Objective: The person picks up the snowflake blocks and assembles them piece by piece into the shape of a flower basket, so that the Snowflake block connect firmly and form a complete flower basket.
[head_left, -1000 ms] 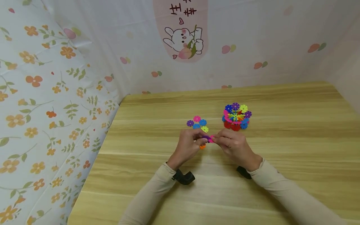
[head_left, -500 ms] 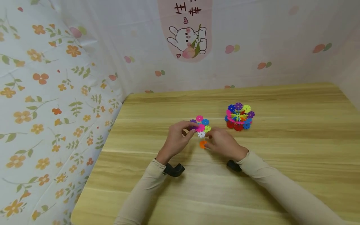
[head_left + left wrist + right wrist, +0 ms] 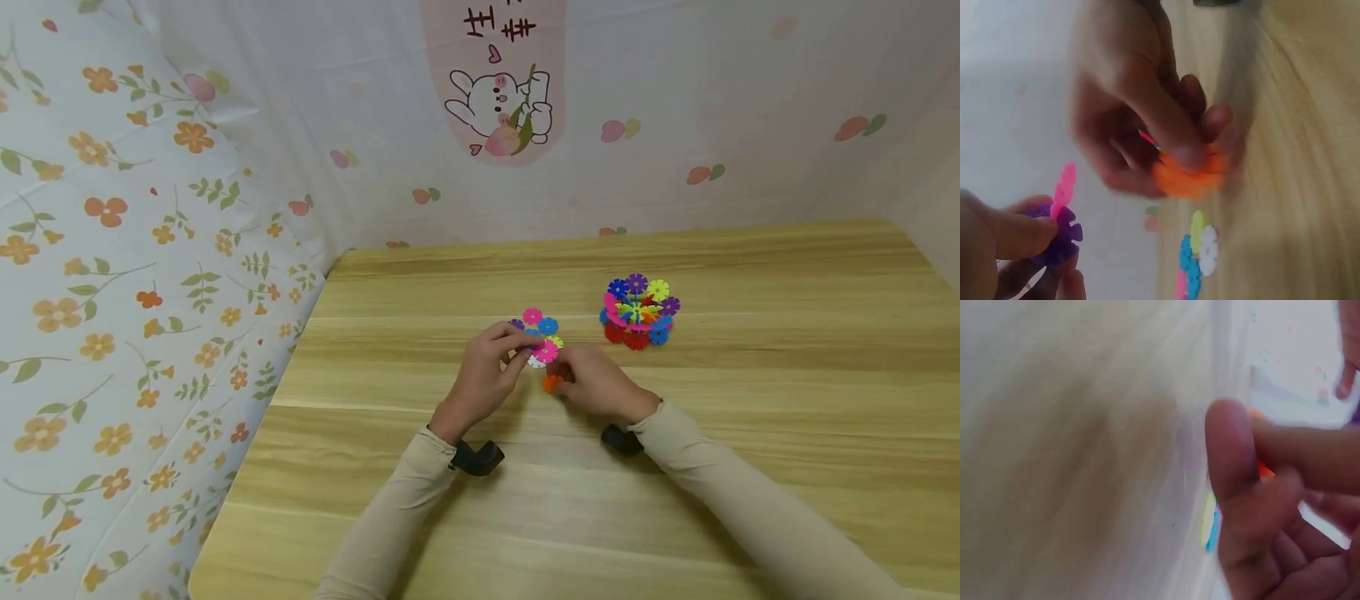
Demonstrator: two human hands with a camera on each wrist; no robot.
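My left hand (image 3: 483, 375) pinches a purple notched plastic disc (image 3: 1063, 247), into which a pink disc (image 3: 1064, 187) is slotted at an angle. Close by on the right, my right hand (image 3: 596, 381) pinches an orange snowflake disc (image 3: 1188, 178) between thumb and fingers, just above the table. Under and behind the hands lie several loose discs, among them a pink one (image 3: 532, 316), a blue one (image 3: 549, 326), a yellow one (image 3: 1197, 231) and a white one (image 3: 1209, 250). My left fingers partly cover this group in the head view.
Farther back to the right stands a round built piece (image 3: 636, 325) of many-coloured discs, joined in a ring. The wooden table (image 3: 750, 375) meets a white printed cloth (image 3: 660, 100) at the back and a flowered one (image 3: 150, 333) at the left.
The hands were together at the purple and pink discs, then parted. My right hand moved down to the orange disc and picked it up; my left hand keeps the purple and pink pair.
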